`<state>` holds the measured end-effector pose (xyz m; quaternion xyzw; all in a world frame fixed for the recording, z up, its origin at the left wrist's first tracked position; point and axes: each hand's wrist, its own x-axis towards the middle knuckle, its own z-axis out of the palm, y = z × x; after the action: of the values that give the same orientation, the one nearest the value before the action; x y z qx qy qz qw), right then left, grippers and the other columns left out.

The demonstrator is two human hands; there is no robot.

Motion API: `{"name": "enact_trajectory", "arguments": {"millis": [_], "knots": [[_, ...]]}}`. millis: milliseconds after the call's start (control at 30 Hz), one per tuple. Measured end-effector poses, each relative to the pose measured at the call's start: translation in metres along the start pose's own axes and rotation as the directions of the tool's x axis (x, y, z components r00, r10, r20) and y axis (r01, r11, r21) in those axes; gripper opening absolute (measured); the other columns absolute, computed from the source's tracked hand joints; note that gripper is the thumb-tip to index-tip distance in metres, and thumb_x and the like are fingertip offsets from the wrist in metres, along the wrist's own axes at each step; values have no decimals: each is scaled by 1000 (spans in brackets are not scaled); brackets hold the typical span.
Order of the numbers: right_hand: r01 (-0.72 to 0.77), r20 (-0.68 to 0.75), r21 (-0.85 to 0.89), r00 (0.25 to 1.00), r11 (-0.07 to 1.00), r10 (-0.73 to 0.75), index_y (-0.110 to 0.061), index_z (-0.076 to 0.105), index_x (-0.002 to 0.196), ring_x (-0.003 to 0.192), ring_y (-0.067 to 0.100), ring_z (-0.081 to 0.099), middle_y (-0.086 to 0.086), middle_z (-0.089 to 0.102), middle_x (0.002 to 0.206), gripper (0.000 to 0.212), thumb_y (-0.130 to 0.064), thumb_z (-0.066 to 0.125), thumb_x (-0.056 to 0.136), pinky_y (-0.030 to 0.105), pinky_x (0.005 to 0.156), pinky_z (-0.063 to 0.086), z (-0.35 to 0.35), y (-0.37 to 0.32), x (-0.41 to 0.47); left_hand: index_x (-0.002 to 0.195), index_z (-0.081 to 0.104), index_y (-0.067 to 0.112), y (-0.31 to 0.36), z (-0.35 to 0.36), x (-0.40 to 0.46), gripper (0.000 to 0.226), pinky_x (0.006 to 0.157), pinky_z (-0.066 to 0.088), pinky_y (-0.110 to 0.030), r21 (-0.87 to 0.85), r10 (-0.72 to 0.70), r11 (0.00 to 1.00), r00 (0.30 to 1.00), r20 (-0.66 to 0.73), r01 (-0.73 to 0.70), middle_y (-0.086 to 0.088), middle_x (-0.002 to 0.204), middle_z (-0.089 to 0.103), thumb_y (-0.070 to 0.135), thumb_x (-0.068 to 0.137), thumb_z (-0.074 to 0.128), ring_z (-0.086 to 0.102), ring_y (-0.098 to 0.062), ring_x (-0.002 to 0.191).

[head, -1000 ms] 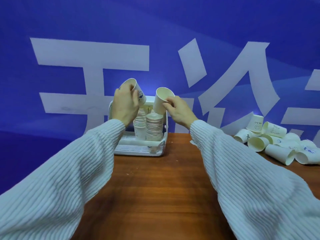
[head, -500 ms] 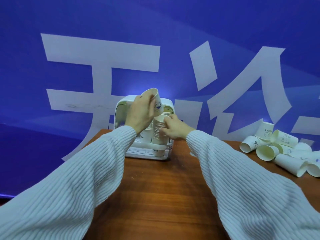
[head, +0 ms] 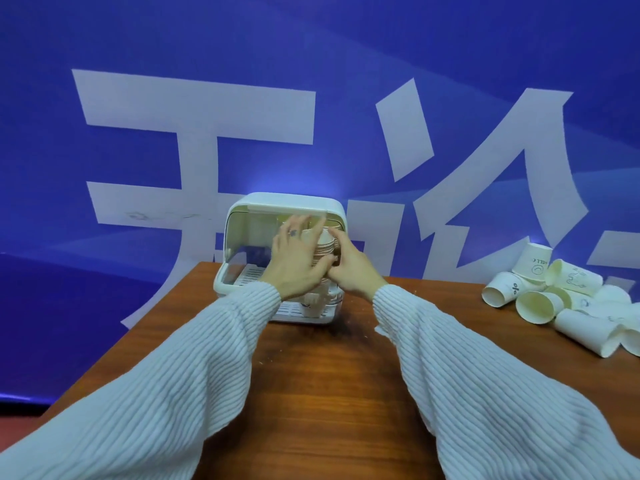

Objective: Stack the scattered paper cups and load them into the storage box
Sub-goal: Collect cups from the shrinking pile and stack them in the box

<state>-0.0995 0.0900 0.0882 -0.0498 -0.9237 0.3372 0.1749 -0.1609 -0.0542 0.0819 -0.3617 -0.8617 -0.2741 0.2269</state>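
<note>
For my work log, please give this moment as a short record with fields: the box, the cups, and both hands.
storage box: white storage box at the far edge of the wooden table, its front open
stacked cups: stack of cups standing inside the box
left hand: left hand against the stack, fingers spread
right hand: right hand gripping the stack from the right
loose cups: pile of loose cups on the table's right side, most lying down

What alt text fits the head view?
Both hands, left hand and right hand, steady a tall stack of paper cups inside an open white plastic storage box on a brown wooden table; loose white paper cups lie far right.
</note>
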Motion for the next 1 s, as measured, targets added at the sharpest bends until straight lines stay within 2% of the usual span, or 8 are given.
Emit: {"name": "enact_trajectory", "arguments": {"millis": [67,133,200,300,433,733,867,1000], "knots": [[3,-5,33,1000,999,-3,-41,21,158,122,29,63,6,63,141,85,-29,70,89,49,105,52,2,-1,-3,159,17,28,1,0,-8,86,117,23,-46,-259,-164,955,984,-70,141,-3,160,21,38,85,59,16,-28,149],[37,-12,84,999,996,-36,-39,26,158,125,24,62,2,61,145,85,-27,74,88,47,107,51,6,-5,-3,160,11,25,-2,1,-14,92,110,36,-27,-548,-268,800,963,36,243,-4,154,34,23,86,66,35,-21,142],[73,-3,117,997,990,-73,-38,31,156,129,20,60,-2,58,148,83,-21,74,87,41,108,50,11,-8,-1,158,15,22,-8,-1,-19,92,93,43,-13,-630,-303,719,948,94,293,1,141,50,13,86,71,52,-14,126],[86,60,209,993,974,-101,-35,26,160,128,13,56,-2,49,155,85,-18,73,92,27,96,52,19,-16,-1,154,23,23,-27,-12,-19,90,103,45,-33,-483,-380,813,925,-18,325,-7,141,53,23,83,77,54,-23,126],[97,53,191,993,977,-109,-37,21,162,125,17,55,-1,53,146,86,-22,68,92,42,109,48,36,-28,-2,155,20,22,-57,-23,-3,89,102,42,-47,-261,-496,851,860,-116,456,-20,141,49,42,86,73,50,-39,128],[140,58,168,987,976,-152,-40,25,159,122,12,56,-7,59,131,78,-28,67,94,37,107,45,44,-10,-6,131,25,8,-69,-4,19,69,90,48,-55,-243,-582,812,771,-258,531,-24,130,57,27,87,74,60,-48,111],[113,68,142,990,983,-124,-42,22,159,116,12,60,-8,59,133,79,-27,66,95,22,91,44,41,3,-4,124,30,4,-70,7,27,62,91,51,-54,-285,-641,764,730,-237,579,-26,121,62,29,89,74,62,-47,108],[92,62,119,993,989,-100,-44,23,158,118,11,60,-10,60,132,78,-31,65,94,36,103,47,35,14,-7,129,35,4,-80,4,38,60,102,45,-58,-313,-680,717,722,-124,622,-24,132,55,25,89,73,55,-47,120]]}}
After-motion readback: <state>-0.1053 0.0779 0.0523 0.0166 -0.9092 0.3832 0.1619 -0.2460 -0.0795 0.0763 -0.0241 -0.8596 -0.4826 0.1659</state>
